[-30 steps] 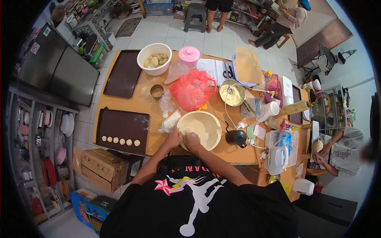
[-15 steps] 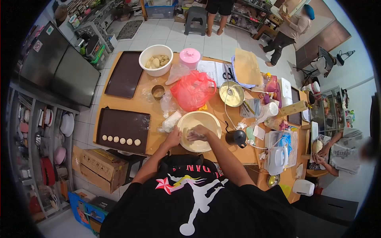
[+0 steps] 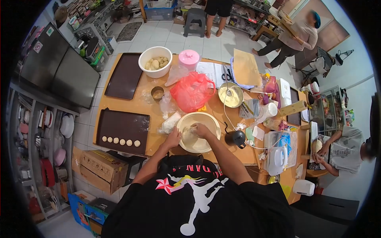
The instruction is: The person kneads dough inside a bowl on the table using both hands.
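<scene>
A cream-coloured bowl (image 3: pixel 212 139) stands at the table's front edge, with pale, floury dough inside. My left hand (image 3: pixel 173 137) is closed on the bowl's left rim. Inside the bowl, near its middle, my right hand (image 3: pixel 201 131) has its fingers curled together at the dough; what they hold is too small to tell. Just left of the bowl lies a white plastic bag (image 3: pixel 170 122). A dark tray (image 3: pixel 123 125) further left bears several small round dough pieces (image 3: pixel 122 141) in a row.
Behind the bowl are a red plastic bag (image 3: pixel 192 92) and a metal bowl (image 3: pixel 231 95). A black kettle (image 3: pixel 236 139) stands to the right. A second tray (image 3: pixel 124 75) lies at the back left. One person (image 3: pixel 297 37) walks behind; another (image 3: pixel 345 152) works at the right.
My right hand has moved from the left rim into the middle of the bowl, and its fingers have curled. My left hand stays at the rim. The person behind has moved nearer.
</scene>
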Demonstrator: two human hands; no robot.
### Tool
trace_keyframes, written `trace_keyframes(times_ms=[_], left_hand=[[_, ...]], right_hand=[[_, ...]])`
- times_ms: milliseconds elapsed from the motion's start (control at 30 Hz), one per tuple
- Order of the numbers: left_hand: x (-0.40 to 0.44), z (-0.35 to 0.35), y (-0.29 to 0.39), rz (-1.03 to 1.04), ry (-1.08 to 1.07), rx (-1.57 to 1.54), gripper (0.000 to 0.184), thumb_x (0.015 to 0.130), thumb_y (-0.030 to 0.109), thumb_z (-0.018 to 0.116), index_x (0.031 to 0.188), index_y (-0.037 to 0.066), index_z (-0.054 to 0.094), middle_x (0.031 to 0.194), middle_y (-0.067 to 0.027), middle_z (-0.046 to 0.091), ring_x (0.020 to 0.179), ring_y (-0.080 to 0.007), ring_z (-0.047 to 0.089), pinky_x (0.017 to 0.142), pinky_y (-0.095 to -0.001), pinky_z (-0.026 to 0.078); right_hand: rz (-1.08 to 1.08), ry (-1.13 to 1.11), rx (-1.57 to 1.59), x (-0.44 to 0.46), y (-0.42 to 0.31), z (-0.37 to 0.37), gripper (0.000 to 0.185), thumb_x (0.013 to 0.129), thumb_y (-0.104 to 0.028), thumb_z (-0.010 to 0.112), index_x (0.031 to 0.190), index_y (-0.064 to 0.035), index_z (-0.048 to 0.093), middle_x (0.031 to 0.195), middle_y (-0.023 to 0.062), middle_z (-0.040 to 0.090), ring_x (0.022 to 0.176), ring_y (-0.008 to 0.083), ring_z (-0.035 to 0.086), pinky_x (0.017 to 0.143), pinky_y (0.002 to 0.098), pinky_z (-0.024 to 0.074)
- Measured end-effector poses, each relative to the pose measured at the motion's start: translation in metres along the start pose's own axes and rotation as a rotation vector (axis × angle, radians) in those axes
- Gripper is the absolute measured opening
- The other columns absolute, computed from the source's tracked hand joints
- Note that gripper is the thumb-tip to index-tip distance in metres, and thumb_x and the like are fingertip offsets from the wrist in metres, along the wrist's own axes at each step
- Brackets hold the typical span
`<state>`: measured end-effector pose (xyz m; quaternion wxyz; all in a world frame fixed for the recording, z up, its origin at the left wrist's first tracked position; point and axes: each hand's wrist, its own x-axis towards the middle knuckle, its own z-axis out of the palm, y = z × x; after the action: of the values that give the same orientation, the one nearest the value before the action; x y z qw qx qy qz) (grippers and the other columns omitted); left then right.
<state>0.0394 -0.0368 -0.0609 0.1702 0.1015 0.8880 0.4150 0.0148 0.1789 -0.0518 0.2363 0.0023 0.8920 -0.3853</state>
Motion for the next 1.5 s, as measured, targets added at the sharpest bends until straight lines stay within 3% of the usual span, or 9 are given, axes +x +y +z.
trace_keyframes(times_ms=[267, 467, 600, 900, 1000, 1100, 1200, 1400, 1500], left_hand=[[0.0, 0.002, -0.004, 0.038, 0.023, 0.003, 0.034, 0.091, 0.021, 0.046, 0.109, -0.004, 0.033, 0.094, -0.0364, 0.056, 0.092, -0.0522, 0.054, 0.079, -0.0568, 0.042], [-0.001, -0.01, 0.017, -0.186, -0.092, -0.092, 0.039, 0.09, 0.019, 0.047, 0.116, -0.006, 0.034, 0.11, -0.0332, 0.051, 0.105, -0.0495, 0.05, 0.087, -0.0522, 0.04], [-0.003, -0.011, 0.02, -0.162, -0.075, -0.084, 0.037, 0.091, 0.02, 0.046, 0.114, -0.006, 0.033, 0.103, -0.035, 0.054, 0.099, -0.0506, 0.052, 0.084, -0.0541, 0.04], [-0.002, -0.004, 0.006, -0.064, -0.032, -0.038, 0.034, 0.091, 0.021, 0.045, 0.11, -0.005, 0.033, 0.094, -0.0374, 0.056, 0.093, -0.0532, 0.053, 0.081, -0.0567, 0.041], [-0.002, -0.007, 0.009, -0.05, -0.033, -0.056, 0.034, 0.091, 0.02, 0.045, 0.11, -0.006, 0.033, 0.096, -0.0374, 0.055, 0.094, -0.0527, 0.052, 0.081, -0.0559, 0.042], [-0.001, -0.006, 0.007, -0.055, -0.043, -0.039, 0.034, 0.091, 0.02, 0.046, 0.109, -0.006, 0.033, 0.096, -0.0372, 0.055, 0.095, -0.0524, 0.052, 0.08, -0.0553, 0.042], [0.0, -0.006, 0.005, -0.039, -0.034, -0.028, 0.033, 0.091, 0.019, 0.046, 0.108, -0.006, 0.034, 0.096, -0.0373, 0.055, 0.094, -0.0524, 0.052, 0.08, -0.0552, 0.042], [-0.001, -0.006, 0.005, -0.048, -0.048, -0.059, 0.033, 0.091, 0.021, 0.046, 0.107, -0.005, 0.033, 0.091, -0.0373, 0.056, 0.091, -0.0525, 0.053, 0.078, -0.0564, 0.041], [-0.001, -0.005, 0.001, -0.013, -0.033, -0.053, 0.033, 0.091, 0.021, 0.045, 0.107, -0.004, 0.033, 0.089, -0.0368, 0.056, 0.088, -0.0528, 0.054, 0.077, -0.0572, 0.041]], right_hand=[[-0.343, -0.078, -0.412, -0.066, -0.057, -0.004, 0.028, 0.072, -0.008, 0.061, 0.1, -0.0064, 0.063, 0.096, 0.0221, 0.057, 0.092, 0.0365, 0.058, 0.083, 0.0434, 0.0467], [-0.286, 0.058, -0.441, -0.092, -0.02, 0.024, 0.012, 0.076, -0.006, 0.055, 0.085, -0.0016, 0.063, 0.082, 0.0212, 0.059, 0.081, 0.0364, 0.061, 0.073, 0.0449, 0.049], [-0.222, 0.077, -0.51, -0.082, -0.013, 0.039, 0.014, 0.076, -0.008, 0.055, 0.085, -0.0007, 0.063, 0.077, 0.0213, 0.06, 0.079, 0.0355, 0.062, 0.071, 0.0454, 0.0502], [0.113, 0.102, -0.299, -0.026, -0.01, 0.068, 0.025, 0.077, -0.016, 0.057, 0.095, -0.0001, 0.065, 0.091, 0.0272, 0.063, 0.092, 0.0377, 0.062, 0.081, 0.0423, 0.0497], [-0.294, -0.105, -0.306, 0.005, 0.064, 0.1, 0.028, 0.078, -0.02, 0.058, 0.092, 0.0029, 0.064, 0.084, 0.0236, 0.064, 0.079, 0.0363, 0.063, 0.076, 0.0448, 0.0494], [0.031, -0.237, -0.201, -0.046, 0.003, 0.053, 0.034, 0.081, -0.023, 0.057, 0.104, 0.0009, 0.063, 0.087, 0.0217, 0.065, 0.077, 0.0337, 0.064, 0.072, 0.0421, 0.0495], [0.039, -0.253, 0.044, -0.066, -0.016, 0.018, 0.036, 0.084, -0.024, 0.054, 0.113, -0.0027, 0.061, 0.09, 0.0201, 0.066, 0.081, 0.034, 0.064, 0.073, 0.041, 0.0489], [0.165, 0.319, -0.037, -0.028, 0.033, 0.002, 0.038, 0.083, -0.031, 0.052, 0.109, -0.0057, 0.062, 0.103, 0.024, 0.062, 0.099, 0.0408, 0.057, 0.089, 0.0453, 0.0434], [-0.042, 0.186, -0.097, -0.016, 0.03, 0.003, 0.035, 0.084, -0.03, 0.055, 0.107, -0.0054, 0.064, 0.105, 0.0209, 0.063, 0.099, 0.0363, 0.058, 0.087, 0.0425, 0.0448]])
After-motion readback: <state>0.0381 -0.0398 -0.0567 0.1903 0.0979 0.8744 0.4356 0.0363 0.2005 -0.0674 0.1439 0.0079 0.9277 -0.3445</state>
